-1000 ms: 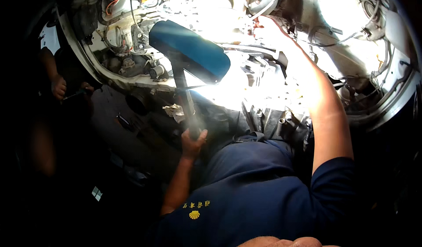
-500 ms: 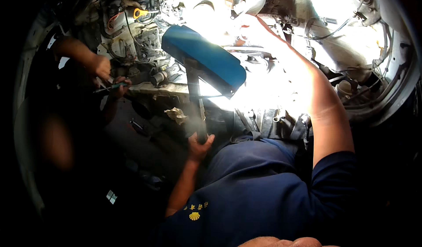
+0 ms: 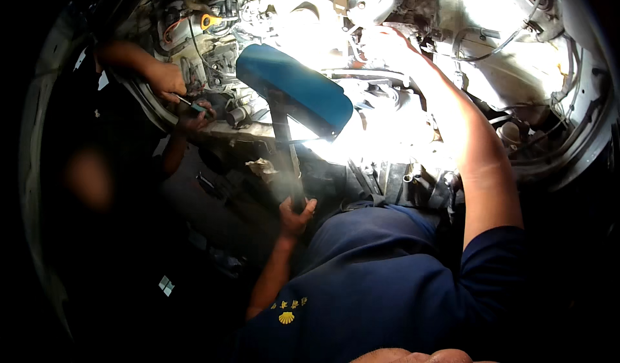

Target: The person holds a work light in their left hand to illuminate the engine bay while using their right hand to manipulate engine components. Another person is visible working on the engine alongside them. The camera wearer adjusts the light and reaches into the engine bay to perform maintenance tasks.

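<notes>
My left hand (image 3: pixel 297 219), low in the middle, is closed round the dark handle of a work light. The blue back of the work light (image 3: pixel 294 92) is turned up toward me, and its strong beam falls on the engine bay (image 3: pixel 223 79). My right arm stretches forward into the bay. Up there my right hand (image 3: pixel 386 40) is bleached by the glare, next to a pale rounded part (image 3: pixel 370 1). Its fingers cannot be made out, nor can anything they may hold.
At the left a co-worker's hands (image 3: pixel 169 82) hold a thin tool with a greenish handle (image 3: pixel 197 107) by the bay's edge. An orange loop handle (image 3: pixel 208 21) stands among hoses. A crumpled pale scrap (image 3: pixel 261 168) lies near the light's handle. Cables (image 3: pixel 504 46) cross the right side.
The co-worker's hands and tool have moved right, closer to the engine parts. My left hand keeps its hold on the work light. The whole view has shifted slightly.
</notes>
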Tool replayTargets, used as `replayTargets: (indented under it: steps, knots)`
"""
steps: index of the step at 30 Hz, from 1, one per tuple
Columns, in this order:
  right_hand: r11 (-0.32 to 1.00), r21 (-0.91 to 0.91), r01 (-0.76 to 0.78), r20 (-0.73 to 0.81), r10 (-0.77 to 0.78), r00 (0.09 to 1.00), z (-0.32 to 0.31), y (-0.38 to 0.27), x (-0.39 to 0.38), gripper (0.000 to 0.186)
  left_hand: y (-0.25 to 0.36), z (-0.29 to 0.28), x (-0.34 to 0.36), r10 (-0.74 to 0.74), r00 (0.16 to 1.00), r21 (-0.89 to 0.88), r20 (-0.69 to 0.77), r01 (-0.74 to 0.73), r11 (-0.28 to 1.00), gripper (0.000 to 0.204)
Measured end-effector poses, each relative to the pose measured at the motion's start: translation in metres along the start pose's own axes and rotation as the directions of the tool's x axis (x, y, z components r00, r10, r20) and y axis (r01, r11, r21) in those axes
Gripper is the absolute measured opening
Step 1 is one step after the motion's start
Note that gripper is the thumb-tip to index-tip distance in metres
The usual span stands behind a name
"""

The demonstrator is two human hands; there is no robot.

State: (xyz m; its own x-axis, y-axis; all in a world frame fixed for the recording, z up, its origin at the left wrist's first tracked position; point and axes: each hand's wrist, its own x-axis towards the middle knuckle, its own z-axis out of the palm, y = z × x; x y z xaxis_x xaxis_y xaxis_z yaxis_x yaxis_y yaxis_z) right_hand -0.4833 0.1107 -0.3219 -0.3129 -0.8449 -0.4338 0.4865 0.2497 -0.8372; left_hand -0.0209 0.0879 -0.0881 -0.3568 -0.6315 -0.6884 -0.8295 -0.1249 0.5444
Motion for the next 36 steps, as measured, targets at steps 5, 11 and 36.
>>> replayTargets:
  steps: [5,11,36]
  knots:
    - [0.996,-0.024,-0.081,0.078,0.082,0.994,0.015,-0.031,-0.016,0.018,-0.004,-0.003,0.002,-0.048,0.998,-0.068,0.032,0.05,0.996,0.027]
    - [0.938,-0.344,0.033,0.033,-0.023,0.999,0.031,-0.051,-0.018,0.024,0.001,-0.002,0.001,0.004,1.0,-0.037,0.009,-0.004,0.999,0.026]
    - [0.751,-0.625,0.213,0.231,-0.083,0.969,0.038,-0.076,-0.029,0.022,-0.021,-0.005,-0.003,-0.005,1.0,-0.068,0.001,0.005,0.998,0.027]
